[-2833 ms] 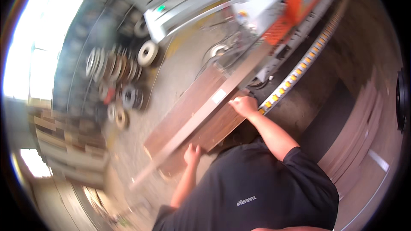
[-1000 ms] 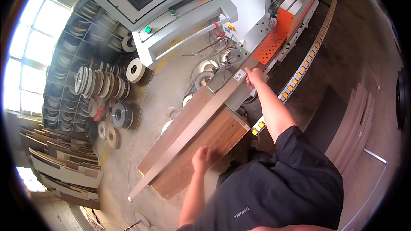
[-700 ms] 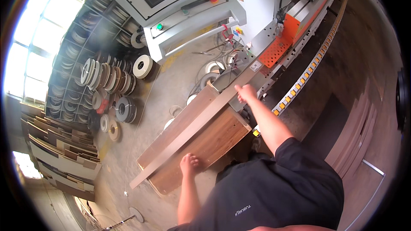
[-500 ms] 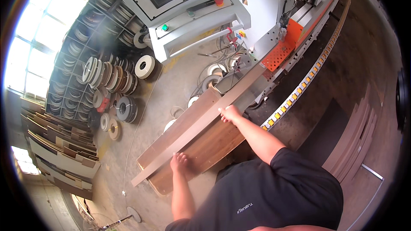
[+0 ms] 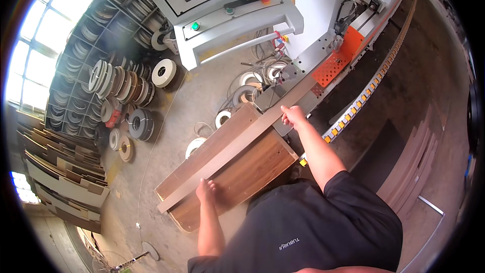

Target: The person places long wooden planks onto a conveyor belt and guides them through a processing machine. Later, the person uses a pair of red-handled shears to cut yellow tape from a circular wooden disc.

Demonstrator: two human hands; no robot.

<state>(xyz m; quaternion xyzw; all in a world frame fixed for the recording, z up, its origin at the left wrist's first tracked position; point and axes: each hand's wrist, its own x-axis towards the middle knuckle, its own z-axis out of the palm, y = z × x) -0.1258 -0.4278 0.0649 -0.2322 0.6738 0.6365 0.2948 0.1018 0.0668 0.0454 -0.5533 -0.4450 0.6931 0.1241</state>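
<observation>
A long, narrow brown board (image 5: 227, 155) lies slantwise on a wooden bench (image 5: 247, 177). Its far end runs up to the machine's rail by an orange perforated plate (image 5: 339, 59). My left hand (image 5: 205, 191) is at the board's near part, fingers curled at its right-hand edge. Farther along, close to the machine, my right hand (image 5: 293, 116) grips the same edge with its thumb on top. The undersides of the fingers on both hands are hidden.
A grey control console (image 5: 237, 25) with screen and buttons stands ahead. A cable chain (image 5: 348, 114) curves along the right. Edging rolls (image 5: 121, 83) and stacked panels (image 5: 63, 177) fill the left. Cables and rolls lie beyond the bench; more boards (image 5: 411, 159) lie at right.
The board has slid along the bench toward the machine, its near end now overhanging less. My right hand has moved forward with it. The whole view has shifted slightly.
</observation>
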